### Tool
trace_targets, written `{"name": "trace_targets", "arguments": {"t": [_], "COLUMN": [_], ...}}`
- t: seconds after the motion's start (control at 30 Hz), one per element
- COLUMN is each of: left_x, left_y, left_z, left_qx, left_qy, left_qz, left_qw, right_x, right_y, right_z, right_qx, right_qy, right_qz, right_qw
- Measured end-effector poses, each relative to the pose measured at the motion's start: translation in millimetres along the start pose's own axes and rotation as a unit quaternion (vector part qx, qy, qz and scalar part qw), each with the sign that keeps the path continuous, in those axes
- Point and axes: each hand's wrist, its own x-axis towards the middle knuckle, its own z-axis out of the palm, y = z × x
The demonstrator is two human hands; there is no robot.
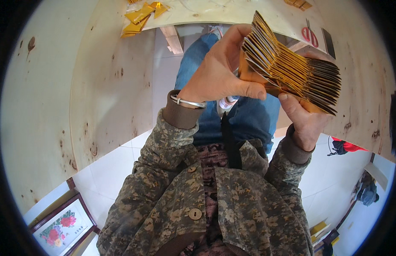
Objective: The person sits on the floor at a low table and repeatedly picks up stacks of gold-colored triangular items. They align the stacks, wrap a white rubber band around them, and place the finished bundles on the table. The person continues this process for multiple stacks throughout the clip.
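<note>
A thick stack of folded gold foil paper (292,68) spans both my hands, raised in front of the wooden table's edge. Its many folds fan out at the two ends and press closer together in the middle. My left hand (228,68) grips the left end, with the thumb along the near side and the fingers behind. On the right end, my right hand (307,117) holds from below with its thumb on the near face; most of its fingers are hidden behind the stack.
Folded gold foil pieces (140,19) lie on the wooden table (202,13) at the far left. Red-handled scissors (310,34) rest at the far right beside a dark flat strip (328,43). A framed flower picture (63,226) stands at the lower left.
</note>
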Motion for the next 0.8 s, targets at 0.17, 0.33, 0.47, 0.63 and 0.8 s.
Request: {"name": "trace_targets", "arguments": {"t": [0.17, 0.33, 0.47, 0.63, 0.8], "left_x": [2.3, 5.9, 7.4, 3.7, 5.6], "left_y": [-11.2, -13.1, -11.6, -14.0, -16.0], "left_z": [7.2, 11.6, 13.6, 13.4, 11.9], "left_qx": [-0.039, -0.058, -0.010, 0.038, 0.137], "left_qy": [0.045, 0.055, 0.070, 0.073, 0.063], "left_qz": [0.053, 0.070, 0.101, 0.110, 0.147], "left_qw": [0.997, 0.994, 0.992, 0.991, 0.977], "right_x": [1.8, 6.2, 12.6, 6.7, 5.4], "right_y": [2.6, 2.7, 14.4, 35.5, 36.2], "right_z": [-0.4, -5.4, -12.6, -18.5, -22.7], "right_qx": [-0.031, 0.052, 0.097, 0.107, 0.099], "right_qy": [0.021, -0.026, -0.070, -0.084, -0.074], "right_qz": [-0.006, 0.000, -0.019, -0.055, -0.096], "right_qw": [0.999, 0.998, 0.993, 0.989, 0.988]}}
